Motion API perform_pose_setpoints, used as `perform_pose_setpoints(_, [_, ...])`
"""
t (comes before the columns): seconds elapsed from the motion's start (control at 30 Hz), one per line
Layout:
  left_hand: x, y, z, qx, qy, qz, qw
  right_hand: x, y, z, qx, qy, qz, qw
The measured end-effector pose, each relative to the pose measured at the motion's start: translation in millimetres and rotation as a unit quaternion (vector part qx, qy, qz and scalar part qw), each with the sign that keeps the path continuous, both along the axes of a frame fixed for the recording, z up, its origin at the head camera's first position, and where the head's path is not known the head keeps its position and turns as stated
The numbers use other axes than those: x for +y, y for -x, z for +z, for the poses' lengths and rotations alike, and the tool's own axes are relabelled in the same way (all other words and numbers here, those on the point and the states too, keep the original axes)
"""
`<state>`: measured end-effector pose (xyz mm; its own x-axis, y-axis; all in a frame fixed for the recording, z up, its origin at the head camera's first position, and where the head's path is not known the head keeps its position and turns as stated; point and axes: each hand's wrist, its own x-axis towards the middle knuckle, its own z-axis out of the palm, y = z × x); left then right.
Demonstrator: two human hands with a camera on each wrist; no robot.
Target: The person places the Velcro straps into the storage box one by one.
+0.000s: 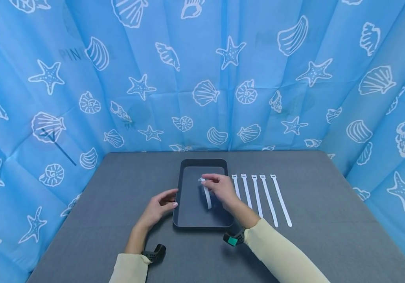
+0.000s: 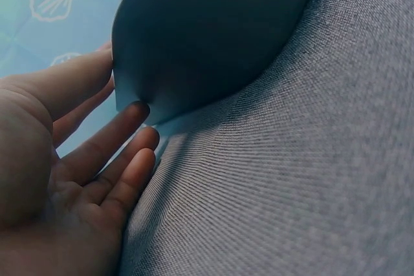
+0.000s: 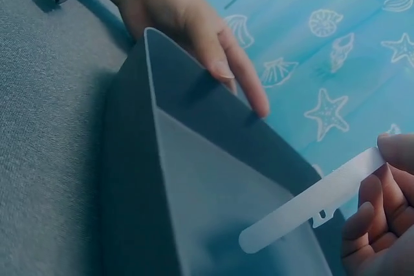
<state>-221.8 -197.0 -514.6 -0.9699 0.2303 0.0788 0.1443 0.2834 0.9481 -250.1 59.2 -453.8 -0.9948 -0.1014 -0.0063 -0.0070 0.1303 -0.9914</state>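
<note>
A white cable tie (image 1: 207,196) with a slotted head hangs over the dark grey tray (image 1: 202,226). My right hand (image 1: 220,188) pinches it near its head end between thumb and fingers; in the right wrist view the strap (image 3: 310,201) slants down towards the tray floor, its rounded tip free. At the tray's left side, my left hand (image 1: 160,206) rests its fingertips against the wall and rim. The left wrist view shows its fingers (image 2: 107,140) fairly straight, touching the outer wall (image 2: 200,37) low down.
Several more white cable ties (image 1: 281,200) lie in a row on the grey cloth-covered table (image 1: 315,188), right of the tray, heads away from me. My right forearm passes over some of them. A blue shell-patterned curtain (image 1: 202,118) hangs behind the table and along both sides.
</note>
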Motion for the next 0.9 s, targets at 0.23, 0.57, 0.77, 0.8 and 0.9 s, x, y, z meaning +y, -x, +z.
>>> perform_pose_setpoints(0.23, [6, -13.9, 29.5, -0.016, 0.007, -0.011, 0.9998, -3, 0.0, -12.1, -0.024, -0.020, -0.005, 1.000])
perform_pose_setpoints(0.57, [7, -15.8, 33.4, -0.013, 0.007, -0.010, 0.9998, -8, 2.0, -17.0, -0.045, -0.036, -0.010, 0.998])
perform_pose_setpoints(0.77, [5, -13.8, 29.7, -0.012, 0.011, -0.012, 0.9998, -12, 3.4, -20.8, -0.057, -0.051, -0.022, 0.997])
perform_pose_setpoints(0.8, [5, -12.0, 25.9, -0.012, 0.010, -0.010, 0.9998, -12, 3.5, -21.4, -0.060, -0.054, -0.024, 0.996])
perform_pose_setpoints(0.9, [3, -6.5, 13.8, -0.009, 0.007, -0.002, 0.9999, -13, 4.0, -22.8, -0.064, -0.060, -0.027, 0.996])
